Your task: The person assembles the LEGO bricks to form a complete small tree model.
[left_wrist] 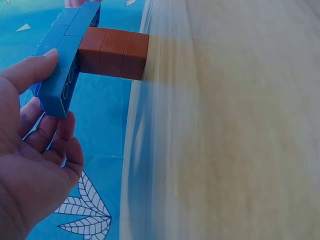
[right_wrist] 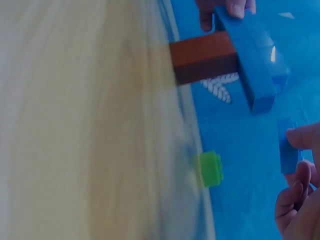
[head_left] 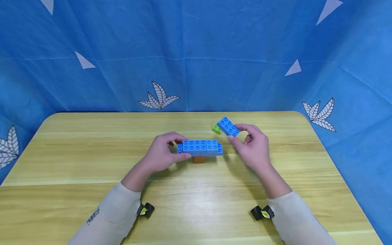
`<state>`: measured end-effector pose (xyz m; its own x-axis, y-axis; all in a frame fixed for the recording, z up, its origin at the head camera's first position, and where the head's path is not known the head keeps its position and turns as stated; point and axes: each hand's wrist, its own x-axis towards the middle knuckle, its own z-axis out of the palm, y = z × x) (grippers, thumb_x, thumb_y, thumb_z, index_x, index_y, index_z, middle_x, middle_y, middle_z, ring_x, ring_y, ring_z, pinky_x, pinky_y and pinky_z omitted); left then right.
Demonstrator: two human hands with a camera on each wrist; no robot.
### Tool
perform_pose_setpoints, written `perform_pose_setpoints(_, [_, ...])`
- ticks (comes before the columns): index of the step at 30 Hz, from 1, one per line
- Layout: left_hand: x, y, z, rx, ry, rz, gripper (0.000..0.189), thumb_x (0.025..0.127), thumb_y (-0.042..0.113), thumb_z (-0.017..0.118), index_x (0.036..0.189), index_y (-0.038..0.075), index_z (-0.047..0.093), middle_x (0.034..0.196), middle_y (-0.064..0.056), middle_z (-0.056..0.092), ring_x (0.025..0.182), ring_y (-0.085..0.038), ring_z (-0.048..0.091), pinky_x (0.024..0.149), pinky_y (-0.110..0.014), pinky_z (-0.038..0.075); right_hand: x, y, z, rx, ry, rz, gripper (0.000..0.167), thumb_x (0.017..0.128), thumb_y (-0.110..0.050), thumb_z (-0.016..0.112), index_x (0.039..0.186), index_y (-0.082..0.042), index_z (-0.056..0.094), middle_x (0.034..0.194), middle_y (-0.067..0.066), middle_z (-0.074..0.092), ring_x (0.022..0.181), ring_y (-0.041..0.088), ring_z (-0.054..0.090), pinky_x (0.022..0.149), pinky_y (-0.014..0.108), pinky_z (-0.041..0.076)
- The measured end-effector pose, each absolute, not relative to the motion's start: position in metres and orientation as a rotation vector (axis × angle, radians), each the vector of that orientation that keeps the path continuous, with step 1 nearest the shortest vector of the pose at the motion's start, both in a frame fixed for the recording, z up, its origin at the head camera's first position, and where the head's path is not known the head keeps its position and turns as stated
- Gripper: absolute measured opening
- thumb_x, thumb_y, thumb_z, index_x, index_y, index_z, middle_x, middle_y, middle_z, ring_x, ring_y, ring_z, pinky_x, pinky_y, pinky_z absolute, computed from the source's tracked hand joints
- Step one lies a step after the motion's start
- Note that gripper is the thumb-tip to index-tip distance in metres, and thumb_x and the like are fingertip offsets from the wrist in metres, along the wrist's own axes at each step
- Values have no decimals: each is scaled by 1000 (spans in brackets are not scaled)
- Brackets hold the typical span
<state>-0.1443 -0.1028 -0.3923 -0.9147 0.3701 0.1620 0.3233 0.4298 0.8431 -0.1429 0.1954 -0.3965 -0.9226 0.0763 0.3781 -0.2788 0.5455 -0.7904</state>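
A T-shaped build of toy building blocks stands upright on the table: a stack of brown blocks (left_wrist: 114, 52) carries two layers of blue blocks (head_left: 196, 145) laid crosswise. My left hand (head_left: 162, 151) grips the left end of the blue layers, thumb on the near side and fingers behind. In my right hand (head_left: 254, 144), a loose blue block (head_left: 228, 126) is pinched between thumb and fingers, its studs facing up. It is held apart from the build, up and to the right of it. A small green block (head_left: 216, 129) sits on the table, partly overlapped by the loose blue block in the head view.
The wooden table (head_left: 92, 170) extends around the build on all sides. Behind it hangs a blue cloth (head_left: 214, 51) with white triangles and leaf prints. Black wrist cameras (head_left: 145, 210) are strapped at both sleeves.
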Motion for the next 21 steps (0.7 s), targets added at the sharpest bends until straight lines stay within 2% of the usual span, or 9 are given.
perform_pose_setpoints(7, [-145, -103, -393, 625, 2617, 1518, 33, 79, 21, 88, 108, 13, 74, 100, 6, 67, 95, -19, 56, 85, -45, 49, -135, 183, -385, 312, -2316, 1480, 35, 81, -4, 84, 113, -9, 73, 97, 3, 60, 46, 14, 36, 41, 23, 27])
perform_pose_setpoints(10, [-145, -102, -393, 620, 2618, 1519, 32, 79, 20, 88, 107, 13, 74, 99, 6, 67, 95, -19, 57, 85, -45, 49, -130, 176, -375, 347, -2308, 1524, 35, 80, 2, 82, 114, -4, 72, 96, 6, 60, 46, 13, 34, 41, 23, 26])
perform_pose_setpoints(17, [-145, -102, -392, 604, 2613, 1515, 33, 79, 20, 88, 108, 13, 74, 101, 6, 67, 96, -19, 56, 86, -45, 49, -115, 162, -344, 509, -2338, 1561, 34, 79, 11, 78, 111, 6, 69, 75, 7, 48, 47, 16, 33, 43, 25, 27])
perform_pose_setpoints(21, [-144, -102, -391, 606, 2611, 1514, 35, 79, 21, 88, 110, 13, 74, 103, 5, 67, 98, -20, 56, 87, -46, 49, -114, 159, -341, 600, -2372, 1564, 33, 79, 10, 79, 111, 5, 69, 74, 9, 48, 47, 17, 34, 43, 26, 26])
